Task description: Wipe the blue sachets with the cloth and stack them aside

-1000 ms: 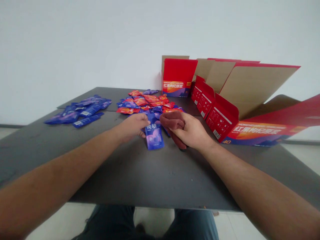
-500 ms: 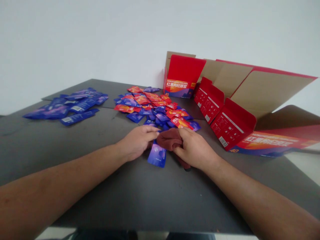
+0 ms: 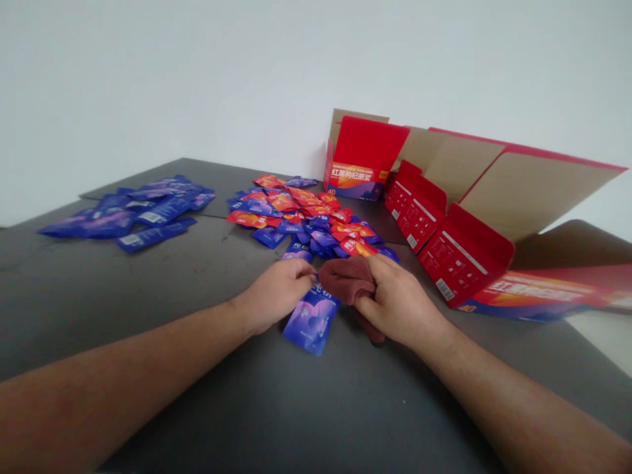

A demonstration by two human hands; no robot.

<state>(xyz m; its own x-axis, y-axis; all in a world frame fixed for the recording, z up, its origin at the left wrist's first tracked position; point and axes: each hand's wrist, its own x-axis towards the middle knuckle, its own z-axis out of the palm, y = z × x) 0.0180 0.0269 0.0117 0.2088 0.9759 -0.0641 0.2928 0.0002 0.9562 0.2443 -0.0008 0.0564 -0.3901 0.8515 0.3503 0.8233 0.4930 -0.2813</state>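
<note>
My left hand (image 3: 279, 293) is closed in a pinch on the upper edge of a blue-purple sachet (image 3: 310, 322), whose printed face is turned up toward me. In my right hand (image 3: 397, 296) is a bunched brown cloth (image 3: 347, 280), gripped between thumb and fingers. The cloth sits against the top right of the sachet and covers part of it. Just beyond both hands lies a mixed pile of red and blue sachets (image 3: 309, 207), its near edge close to my fingers.
A separate heap of blue sachets (image 3: 162, 204) lies at the left on the dark grey table (image 3: 237, 408). Open red cardboard boxes stand along the right: a far one (image 3: 358, 178) and nearer ones (image 3: 457, 260) with raised flaps. A pale wall (image 3: 197, 79) rises behind.
The sachet in my left hand has come nearer to me and shows more of its face. My right hand and the cloth have shifted slightly right. The view has tilted a little.
</note>
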